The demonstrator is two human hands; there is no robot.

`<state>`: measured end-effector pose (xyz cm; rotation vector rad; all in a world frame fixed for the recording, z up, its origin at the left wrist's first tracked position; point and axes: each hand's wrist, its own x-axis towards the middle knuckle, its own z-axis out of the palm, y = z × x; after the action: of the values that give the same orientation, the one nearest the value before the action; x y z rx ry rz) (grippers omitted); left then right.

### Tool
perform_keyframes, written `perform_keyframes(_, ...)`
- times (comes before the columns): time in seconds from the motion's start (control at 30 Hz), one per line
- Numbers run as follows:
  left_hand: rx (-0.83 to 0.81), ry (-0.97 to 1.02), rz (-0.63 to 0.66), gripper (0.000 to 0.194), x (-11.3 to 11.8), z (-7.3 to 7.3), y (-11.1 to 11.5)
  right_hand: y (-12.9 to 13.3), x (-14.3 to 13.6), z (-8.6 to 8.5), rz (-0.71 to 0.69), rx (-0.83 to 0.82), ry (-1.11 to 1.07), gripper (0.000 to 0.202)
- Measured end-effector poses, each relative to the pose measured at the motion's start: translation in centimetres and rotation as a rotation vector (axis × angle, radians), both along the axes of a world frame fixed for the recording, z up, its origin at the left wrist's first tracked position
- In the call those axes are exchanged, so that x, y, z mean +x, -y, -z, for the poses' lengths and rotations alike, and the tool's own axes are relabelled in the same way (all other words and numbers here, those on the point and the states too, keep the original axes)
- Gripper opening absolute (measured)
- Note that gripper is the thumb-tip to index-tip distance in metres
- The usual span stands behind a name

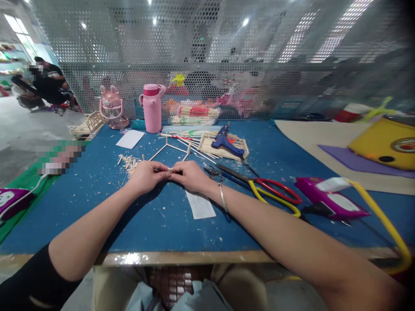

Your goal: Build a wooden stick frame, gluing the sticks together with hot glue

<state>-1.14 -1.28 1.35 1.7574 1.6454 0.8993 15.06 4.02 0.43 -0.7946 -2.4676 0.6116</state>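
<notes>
My left hand (146, 176) and my right hand (190, 175) meet over the middle of the blue table. Thumbs and index fingers of both are pinched together on a small pale wooden piece (170, 170), mostly hidden by the fingertips. Just beyond them stands a thin stick frame (167, 144) with short upright posts. A heap of cut stick bits (127, 163) lies by my left hand. Under my right wrist, which wears a silver bangle, is a white paper (201, 206). Pliers (212, 171) and large scissors (275, 190) with red and yellow handles lie to its right.
A blue glue gun (227, 144) rests on a stick panel (207, 147) among loose sticks. Behind are a pink flask (152, 110) and a pink bottle (112, 108). A purple hot tool (333, 198) and yellow bag (385, 140) sit right.
</notes>
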Motion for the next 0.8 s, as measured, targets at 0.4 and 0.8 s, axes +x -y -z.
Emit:
perform_keyframes(0.4, -0.03, 0.082, 0.045, 0.025, -0.48, 0.02, -0.36, -0.06, -0.07, -0.1, 0.002, -0.007, 0.014, 0.02)
perform_keyframes(0.8, 0.057, -0.002, 0.051, 0.028, 0.25, -0.18, -0.13, -0.27, -0.15, -0.03, 0.014, -0.037, 0.027, 0.02)
